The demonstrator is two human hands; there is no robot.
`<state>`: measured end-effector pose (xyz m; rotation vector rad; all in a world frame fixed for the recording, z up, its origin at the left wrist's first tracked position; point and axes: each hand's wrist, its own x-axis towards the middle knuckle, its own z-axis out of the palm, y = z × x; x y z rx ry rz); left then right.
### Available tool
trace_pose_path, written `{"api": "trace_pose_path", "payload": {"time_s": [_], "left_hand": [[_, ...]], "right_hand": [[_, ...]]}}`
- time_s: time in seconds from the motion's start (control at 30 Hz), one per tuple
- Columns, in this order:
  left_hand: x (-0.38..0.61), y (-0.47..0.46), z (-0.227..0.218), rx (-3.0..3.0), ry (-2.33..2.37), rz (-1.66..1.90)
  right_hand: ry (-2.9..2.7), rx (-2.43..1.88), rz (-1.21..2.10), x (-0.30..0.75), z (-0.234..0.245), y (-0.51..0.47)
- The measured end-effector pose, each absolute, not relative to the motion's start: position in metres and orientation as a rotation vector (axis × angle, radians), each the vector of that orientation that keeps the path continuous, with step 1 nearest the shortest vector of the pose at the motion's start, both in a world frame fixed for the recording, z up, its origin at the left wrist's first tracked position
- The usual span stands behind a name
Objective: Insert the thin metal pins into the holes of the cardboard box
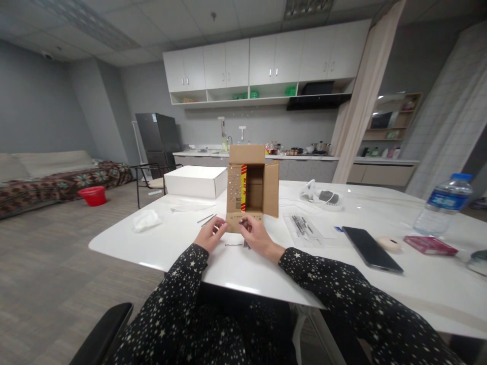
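An open cardboard box (255,187) stands on its side on the white table, its opening toward me and its flaps spread. Small shiny dots (233,183) cover part of its left flap. My left hand (211,234) is at the left edge of the lower flap (233,226), thumb and forefinger apart. I cannot tell whether it touches the flap. My right hand (256,235) pinches at the front of that flap, with something small and dark at its fingertips. Thin metal rods (207,219) lie beside my left hand. Small dark pieces (246,245) lie below my right hand.
A white box (196,181) stands behind on the left, crumpled white plastic (146,221) nearer. Rightward are a clear tray of metal tools (304,228), a white corded device (323,196), a black phone (371,248), a pink box (429,245) and a water bottle (441,205).
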<state>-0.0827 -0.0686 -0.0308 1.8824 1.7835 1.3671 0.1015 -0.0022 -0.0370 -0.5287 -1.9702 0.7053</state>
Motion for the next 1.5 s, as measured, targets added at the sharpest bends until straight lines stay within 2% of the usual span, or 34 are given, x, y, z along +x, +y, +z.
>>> {"api": "trace_pose_path", "payload": {"time_s": [0.37,0.77,1.5], "left_hand": [[-0.1,-0.022,-0.023,1.747,2.006,1.439],[-0.085,0.009,-0.026,1.436,2.118,1.64],[-0.079,0.003,-0.049,1.564,1.668,1.666]], "right_hand": [[-1.738,-0.467,0.947,0.1,-0.038,0.009],[-1.835,-0.431,1.045,0.097,-0.039,0.004],[-1.982,-0.451,0.998,0.097,-0.039,0.009]]}}
